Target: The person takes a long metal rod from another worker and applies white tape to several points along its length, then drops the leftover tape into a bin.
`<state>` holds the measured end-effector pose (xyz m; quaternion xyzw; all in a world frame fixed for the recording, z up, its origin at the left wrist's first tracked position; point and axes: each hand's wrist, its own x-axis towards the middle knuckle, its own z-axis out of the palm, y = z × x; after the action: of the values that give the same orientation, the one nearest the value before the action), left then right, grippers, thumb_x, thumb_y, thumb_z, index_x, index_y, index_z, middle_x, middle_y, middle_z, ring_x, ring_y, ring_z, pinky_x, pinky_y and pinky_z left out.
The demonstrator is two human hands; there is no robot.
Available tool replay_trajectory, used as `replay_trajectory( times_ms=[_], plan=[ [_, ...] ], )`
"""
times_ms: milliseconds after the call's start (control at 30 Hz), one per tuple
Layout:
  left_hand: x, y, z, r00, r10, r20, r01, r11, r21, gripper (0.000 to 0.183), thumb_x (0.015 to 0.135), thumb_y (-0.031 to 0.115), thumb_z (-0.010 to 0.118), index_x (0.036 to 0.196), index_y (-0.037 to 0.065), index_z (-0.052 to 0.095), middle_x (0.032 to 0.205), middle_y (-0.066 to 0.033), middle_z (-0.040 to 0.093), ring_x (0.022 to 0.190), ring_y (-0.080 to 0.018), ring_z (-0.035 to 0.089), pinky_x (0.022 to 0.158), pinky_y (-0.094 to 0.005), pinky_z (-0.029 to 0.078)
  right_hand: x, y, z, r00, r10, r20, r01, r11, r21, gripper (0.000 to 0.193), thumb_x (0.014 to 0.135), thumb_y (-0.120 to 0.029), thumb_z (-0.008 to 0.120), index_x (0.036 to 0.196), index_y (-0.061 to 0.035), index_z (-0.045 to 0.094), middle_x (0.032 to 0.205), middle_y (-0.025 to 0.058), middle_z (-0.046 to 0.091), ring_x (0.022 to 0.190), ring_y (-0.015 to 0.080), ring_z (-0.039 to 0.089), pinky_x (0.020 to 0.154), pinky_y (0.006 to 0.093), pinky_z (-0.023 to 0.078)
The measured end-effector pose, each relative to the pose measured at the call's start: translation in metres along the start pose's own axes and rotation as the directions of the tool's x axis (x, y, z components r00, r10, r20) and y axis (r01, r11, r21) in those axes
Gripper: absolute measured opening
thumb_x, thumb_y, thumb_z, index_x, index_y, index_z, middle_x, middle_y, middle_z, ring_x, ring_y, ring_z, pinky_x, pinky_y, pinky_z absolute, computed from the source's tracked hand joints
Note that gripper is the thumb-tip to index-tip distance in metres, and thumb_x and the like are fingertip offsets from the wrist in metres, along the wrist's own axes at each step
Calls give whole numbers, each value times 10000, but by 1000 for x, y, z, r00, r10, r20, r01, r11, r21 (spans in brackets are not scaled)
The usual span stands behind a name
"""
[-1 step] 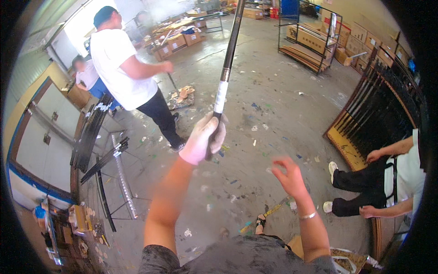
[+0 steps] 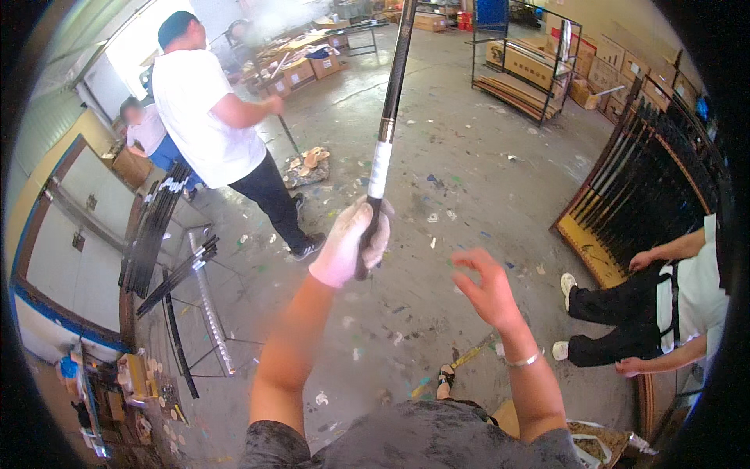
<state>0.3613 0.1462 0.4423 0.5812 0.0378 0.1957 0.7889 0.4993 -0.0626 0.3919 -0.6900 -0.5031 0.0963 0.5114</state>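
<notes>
"While I read the view as a clock, can you tell me how far the work with the dark pole (image 2: 396,78) is?"

"The taking-up is done, I would judge. The gloved left hand (image 2: 358,238), close to the clock's centre, is wrapped around the pole just below its white band (image 2: 379,168), and the pole rises toward a little past twelve o'clock."

"And the right hand (image 2: 486,291)?"

"It is at four o'clock, bare, with the fingers loosely curled. It has hold of nothing and is apart from the pole. So the pole is not yet put down; whether anything must be done on it first, I cannot tell."

"What is farther away?"

"At nine o'clock, a bundle of dark poles (image 2: 152,234) leans beside a metal stand (image 2: 207,305). Between two and three o'clock, a curved rack (image 2: 595,254) carries many upright poles, so others like this one are perhaps finished or waiting; I cannot say which. At ten o'clock stands a co-worker in a white shirt (image 2: 199,102), and farthest, near eleven, are cardboard boxes (image 2: 298,72)."
</notes>
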Motion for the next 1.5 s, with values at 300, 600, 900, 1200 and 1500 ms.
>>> replay_trajectory(
  times_ms=[300, 600, 900, 1200, 1500],
  plan=[
    [-43, -28, 56, 975, 106, -197, -66, 978, 200, 177, 895, 178, 413, 953, 13, 441, 649, 8, 450, 476, -50, 389, 418, -191, 326, 38, -90, 19, 986, -90, -139, 100, 993, 65, 106, 724, -71, 607, 814, -17, 626, 743, 110, 558, 731, 266, 559, 651, 347, 442],
    [-65, -41, 74, 897, 247, -367, -73, 900, 429, 149, 838, 43, 468, 983, 10, 474, 695, 2, 475, 561, -44, 428, 490, -204, 367, 21, -96, 28, 964, -169, -205, 149, 983, -111, 47, 654, -26, 613, 683, -16, 577, 687, 93, 533, 655, 265, 522, 572, 337, 426],
    [-80, -24, 75, 983, -35, 181, 52, 994, -91, 303, 812, 136, 563, 1048, -18, 454, 634, -28, 440, 520, -116, 441, 488, -256, 402, -22, -75, -5, 997, -66, -28, 71, 965, 252, 86, 712, -47, 627, 765, -17, 567, 772, 36, 528, 747, 128, 495, 705, 260, 401],
    [-83, -36, 95, 991, -131, -22, 131, 991, 23, 223, 791, 23, 507, 1006, 1, 449, 631, -19, 440, 514, -104, 433, 486, -242, 389, -32, -97, -9, 991, 81, -111, -67, 990, 122, 182, 712, -158, 681, 812, -34, 593, 823, 53, 549, 803, 180, 522, 728, 272, 402],
    [-107, -27, 61, 941, -19, 337, 152, 916, -371, 246, 773, 173, 644, 790, 38, 439, 554, -8, 407, 412, -99, 365, 364, -244, 300, -54, -4, -149, 652, 170, -739, -410, 899, -154, 105, 752, -79, 642, 845, -34, 627, 804, 56, 614, 704, 129, 547, 640, 258, 457]
  ],
)
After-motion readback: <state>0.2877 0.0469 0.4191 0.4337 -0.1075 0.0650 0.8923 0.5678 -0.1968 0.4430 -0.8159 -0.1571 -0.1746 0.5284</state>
